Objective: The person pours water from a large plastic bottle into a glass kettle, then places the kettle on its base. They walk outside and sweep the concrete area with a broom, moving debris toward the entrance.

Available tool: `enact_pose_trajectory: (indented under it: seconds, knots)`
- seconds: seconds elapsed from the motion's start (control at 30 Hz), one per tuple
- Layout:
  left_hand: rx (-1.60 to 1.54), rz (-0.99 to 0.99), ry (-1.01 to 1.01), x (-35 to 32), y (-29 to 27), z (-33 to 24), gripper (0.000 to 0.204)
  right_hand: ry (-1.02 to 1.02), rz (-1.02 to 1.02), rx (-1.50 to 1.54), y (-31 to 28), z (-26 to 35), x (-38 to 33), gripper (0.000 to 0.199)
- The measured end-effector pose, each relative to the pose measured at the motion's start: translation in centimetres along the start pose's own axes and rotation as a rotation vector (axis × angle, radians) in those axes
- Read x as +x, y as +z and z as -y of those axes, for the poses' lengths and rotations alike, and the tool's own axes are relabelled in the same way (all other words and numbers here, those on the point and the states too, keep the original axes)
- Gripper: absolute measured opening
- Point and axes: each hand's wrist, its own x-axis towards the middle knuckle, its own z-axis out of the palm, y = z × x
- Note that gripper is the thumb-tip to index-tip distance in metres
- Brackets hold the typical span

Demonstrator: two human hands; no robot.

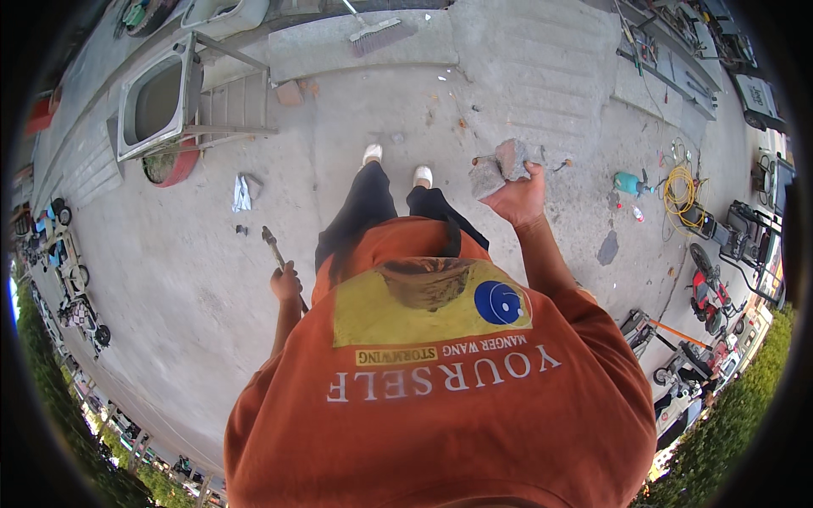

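Observation:
My left hand [286,283] hangs beside my left leg, closed round the handle of what looks like a hammer [273,244]; its dark head points away from me. Held out ahead on the right, my right hand [518,200] carries rough grey pieces of broken stone or concrete. One grey chunk [486,178] lies toward the left of the palm, and a pinkish-grey chunk [511,157] sits beside it under my thumb. Whether the chunks are joined cannot be made out. My white shoes [373,153] stand on the concrete floor.
A sink on a metal frame [184,93] stands far left, above a red round tub [179,166]. Farther ahead lie a broom [381,35] and a reddish brick [289,93]. On the right are a teal tool [627,183], a coiled yellow hose [680,190] and parked motorbikes [710,292].

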Motion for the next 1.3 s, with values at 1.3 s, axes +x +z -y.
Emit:
enact_pose_trajectory:
  seconds: [1.3]
  knots:
    - [0.081, -0.119, -0.267, 11.4, -0.4, -14.2, 0.027, 0.484, -0.181, -0.425, 12.0, -0.4, 38.5, 0.055]
